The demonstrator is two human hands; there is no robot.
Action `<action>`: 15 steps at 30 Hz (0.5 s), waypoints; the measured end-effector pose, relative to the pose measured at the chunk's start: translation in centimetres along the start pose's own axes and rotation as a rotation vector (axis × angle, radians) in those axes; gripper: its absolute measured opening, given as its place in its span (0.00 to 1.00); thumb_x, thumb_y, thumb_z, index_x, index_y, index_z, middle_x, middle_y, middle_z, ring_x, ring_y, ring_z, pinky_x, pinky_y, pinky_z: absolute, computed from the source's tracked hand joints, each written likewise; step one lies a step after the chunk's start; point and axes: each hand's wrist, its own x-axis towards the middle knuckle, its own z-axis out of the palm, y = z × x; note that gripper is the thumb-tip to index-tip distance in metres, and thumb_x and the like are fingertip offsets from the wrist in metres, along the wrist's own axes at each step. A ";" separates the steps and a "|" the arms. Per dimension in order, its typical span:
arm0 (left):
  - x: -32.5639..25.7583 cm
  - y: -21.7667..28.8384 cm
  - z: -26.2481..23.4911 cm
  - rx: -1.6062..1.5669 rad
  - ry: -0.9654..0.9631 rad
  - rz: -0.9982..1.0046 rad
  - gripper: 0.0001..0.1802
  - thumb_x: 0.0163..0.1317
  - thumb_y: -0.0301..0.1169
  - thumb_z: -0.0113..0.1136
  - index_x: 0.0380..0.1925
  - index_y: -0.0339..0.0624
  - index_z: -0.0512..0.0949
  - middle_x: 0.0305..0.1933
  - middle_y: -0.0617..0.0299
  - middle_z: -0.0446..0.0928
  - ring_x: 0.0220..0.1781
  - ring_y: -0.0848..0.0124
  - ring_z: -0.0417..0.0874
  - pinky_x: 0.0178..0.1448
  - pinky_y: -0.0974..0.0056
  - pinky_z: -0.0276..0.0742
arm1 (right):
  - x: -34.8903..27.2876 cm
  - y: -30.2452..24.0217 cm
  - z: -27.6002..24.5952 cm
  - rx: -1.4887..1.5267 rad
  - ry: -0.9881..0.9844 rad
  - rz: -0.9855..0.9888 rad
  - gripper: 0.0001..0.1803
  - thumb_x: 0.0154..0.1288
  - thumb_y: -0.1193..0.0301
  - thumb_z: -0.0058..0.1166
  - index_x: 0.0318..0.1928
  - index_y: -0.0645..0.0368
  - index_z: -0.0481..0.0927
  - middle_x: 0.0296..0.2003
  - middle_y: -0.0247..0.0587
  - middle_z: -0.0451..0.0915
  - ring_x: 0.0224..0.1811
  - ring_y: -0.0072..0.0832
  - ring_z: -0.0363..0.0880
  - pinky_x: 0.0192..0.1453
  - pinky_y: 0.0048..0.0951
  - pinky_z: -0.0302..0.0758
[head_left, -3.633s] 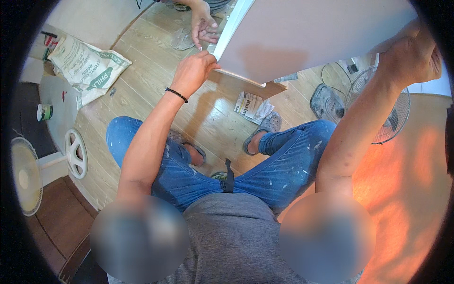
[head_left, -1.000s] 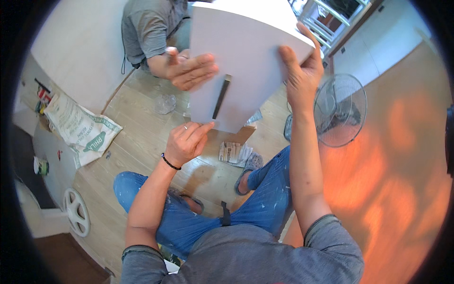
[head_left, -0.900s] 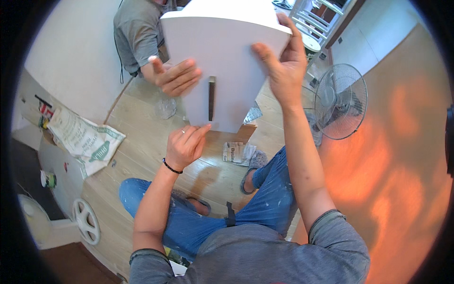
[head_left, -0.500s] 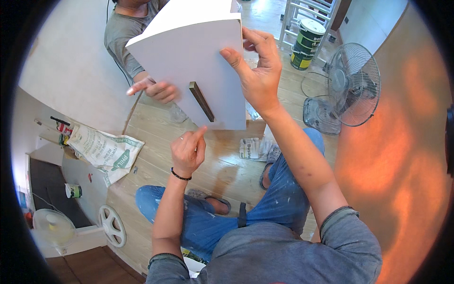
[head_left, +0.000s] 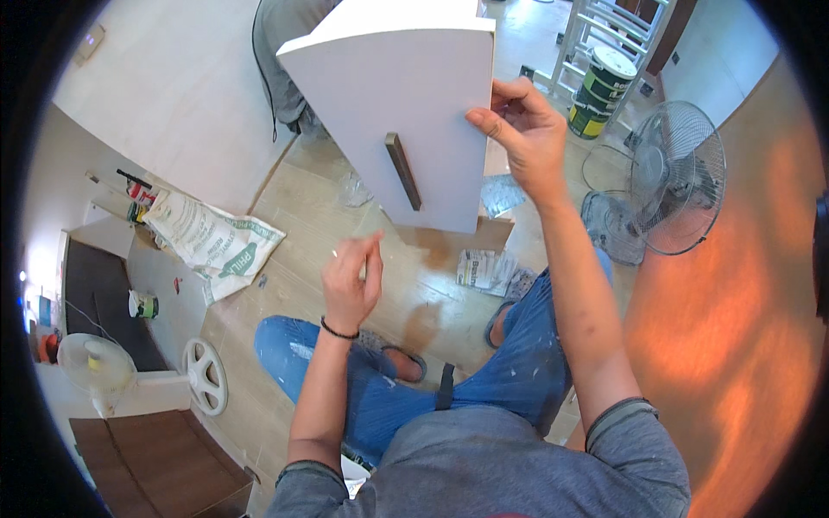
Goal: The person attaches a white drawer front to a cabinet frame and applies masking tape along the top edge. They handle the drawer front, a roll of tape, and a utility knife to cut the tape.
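Observation:
A white cabinet door (head_left: 440, 112) with a dark bronze bar handle (head_left: 403, 171) stands upright in front of me, its top edge slightly slanted. My right hand (head_left: 528, 142) grips its right edge, thumb on the front face and fingers curled behind. What lies behind the door is mostly hidden. Below and left of the handle, my left hand (head_left: 352, 281) hovers apart from the door. Its index finger reaches forward, the other fingers bend loosely, and nothing shows in it. The hand is slightly blurred.
A co-worker's grey clothing (head_left: 298, 52) shows behind the door. To the right stand a floor fan (head_left: 673, 177), paint buckets (head_left: 600, 91) and a ladder (head_left: 609, 34). A printed sack (head_left: 220, 242) and a second fan (head_left: 99, 367) are at the left. A paper packet (head_left: 484, 269) lies near my foot.
The whole view has shifted, so the door sits farther right in it. The co-worker's hand beside the door's left edge has gone from sight. My right hand keeps its hold.

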 end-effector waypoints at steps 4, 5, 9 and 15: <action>7.3 2.6 -1.4 0.051 0.218 0.139 0.18 0.64 0.17 0.64 0.55 0.37 0.83 0.47 0.52 0.83 0.46 0.60 0.84 0.49 0.60 0.79 | -0.8 0.5 -1.2 0.117 -0.108 0.108 0.16 0.60 0.77 0.75 0.47 0.62 0.84 0.40 0.36 0.84 0.43 0.20 0.82 0.49 0.26 0.81; 9.5 3.0 -2.0 0.087 0.276 0.218 0.20 0.64 0.18 0.65 0.56 0.37 0.82 0.51 0.52 0.83 0.49 0.59 0.83 0.53 0.59 0.78 | -0.9 0.0 -1.4 0.075 -0.126 0.172 0.16 0.58 0.75 0.77 0.44 0.61 0.83 0.40 0.35 0.84 0.42 0.20 0.83 0.48 0.25 0.81; 17.8 3.7 -2.6 0.245 0.401 0.483 0.25 0.62 0.22 0.70 0.61 0.40 0.80 0.62 0.54 0.81 0.62 0.57 0.78 0.65 0.55 0.73 | -1.8 0.9 -3.3 -0.099 -0.248 0.390 0.18 0.56 0.72 0.79 0.43 0.60 0.82 0.39 0.35 0.84 0.41 0.20 0.83 0.46 0.25 0.80; 22.2 2.8 1.7 0.774 0.644 0.729 0.26 0.74 0.39 0.62 0.68 0.43 0.75 0.71 0.53 0.71 0.69 0.55 0.72 0.77 0.52 0.58 | -2.1 1.5 -4.5 -0.269 -0.411 0.428 0.16 0.55 0.71 0.77 0.37 0.61 0.82 0.35 0.32 0.83 0.41 0.22 0.79 0.47 0.29 0.79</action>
